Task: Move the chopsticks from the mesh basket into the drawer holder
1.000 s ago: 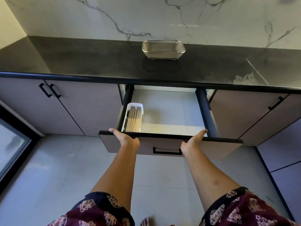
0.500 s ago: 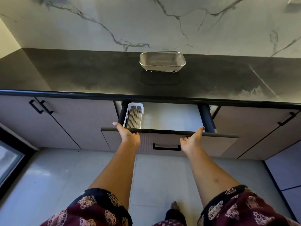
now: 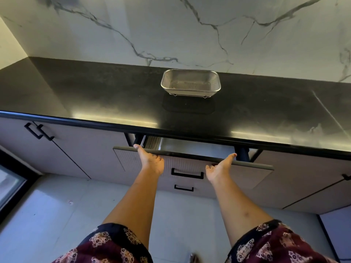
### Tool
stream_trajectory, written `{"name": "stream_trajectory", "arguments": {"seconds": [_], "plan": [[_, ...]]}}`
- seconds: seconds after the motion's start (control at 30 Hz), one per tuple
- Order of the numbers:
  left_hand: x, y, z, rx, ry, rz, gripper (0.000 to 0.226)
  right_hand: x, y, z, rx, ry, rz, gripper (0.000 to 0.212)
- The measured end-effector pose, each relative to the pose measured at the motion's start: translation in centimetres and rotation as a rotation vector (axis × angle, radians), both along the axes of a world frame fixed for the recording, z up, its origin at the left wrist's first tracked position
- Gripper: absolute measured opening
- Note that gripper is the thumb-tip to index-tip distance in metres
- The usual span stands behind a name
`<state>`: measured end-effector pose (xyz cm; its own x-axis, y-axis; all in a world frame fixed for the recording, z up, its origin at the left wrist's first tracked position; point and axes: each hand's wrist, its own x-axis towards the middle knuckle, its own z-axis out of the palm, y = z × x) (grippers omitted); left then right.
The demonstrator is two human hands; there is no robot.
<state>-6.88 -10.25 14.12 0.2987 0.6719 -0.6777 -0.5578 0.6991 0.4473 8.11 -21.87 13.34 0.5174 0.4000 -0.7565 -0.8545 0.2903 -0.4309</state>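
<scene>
The mesh basket (image 3: 190, 83) stands on the black countertop near the wall with nothing visible inside it. Below the counter edge the drawer (image 3: 190, 164) shows only a narrow gap. In that gap at the left I see the white holder (image 3: 142, 142) with the chopsticks (image 3: 152, 143) lying in it, mostly hidden under the counter. My left hand (image 3: 151, 160) presses flat on the drawer front's top edge at the left. My right hand (image 3: 220, 167) presses on the same edge further right. Neither hand holds anything.
The black countertop (image 3: 95, 95) meets a marble wall behind. Closed cabinet doors with black handles (image 3: 39, 130) flank the drawer. A second drawer handle (image 3: 183, 187) sits below. Grey floor tiles lie underneath, with a dark window frame (image 3: 11, 179) at the left.
The drawer has slid inward from wide open to nearly shut, with both hands on its front edge. The holder and chopsticks have gone mostly under the counter.
</scene>
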Motion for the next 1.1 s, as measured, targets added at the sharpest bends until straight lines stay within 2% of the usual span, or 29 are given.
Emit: {"name": "stream_trajectory", "arguments": {"seconds": [0.1,0.2,0.3,0.4,0.47,0.53,0.7,0.87,1.1], "plan": [[1.9,0.5,0.2,0.018,0.015,-0.022,0.1,1.3,0.9,0.1,0.036,-0.043,0.045,0.096],[3.7,1.0,0.5,0.029,0.033,-0.039,0.098,2.9,1.0,-0.5,0.018,-0.15,0.192,0.083],[5.6,1.6,0.1,0.038,0.043,-0.041,0.1,4.8,0.8,-1.9,-0.028,-0.243,0.384,0.052],[7.3,1.5,-0.4,0.026,0.061,-0.026,0.097,6.6,1.0,-3.0,-0.101,-0.245,0.458,0.015],[8.2,1.6,-0.8,0.024,0.045,-0.044,0.099,7.5,1.3,-3.8,-0.125,-0.236,0.509,0.029],[8.9,1.9,-1.2,0.023,0.04,-0.06,0.101,8.0,1.7,-4.4,-0.145,-0.248,0.557,0.029],[10.5,2.5,-1.0,-0.023,0.041,0.024,0.1,8.8,3.0,-4.7,-0.17,-0.277,0.587,0.073],[11.4,3.6,-2.4,-0.07,-0.086,0.141,0.104,9.5,3.8,-5.8,-0.179,-0.261,0.636,0.08],[12.3,4.8,-3.8,-0.092,-0.199,0.261,0.102,9.6,5.0,-5.9,-0.186,-0.266,0.63,0.078]]}}
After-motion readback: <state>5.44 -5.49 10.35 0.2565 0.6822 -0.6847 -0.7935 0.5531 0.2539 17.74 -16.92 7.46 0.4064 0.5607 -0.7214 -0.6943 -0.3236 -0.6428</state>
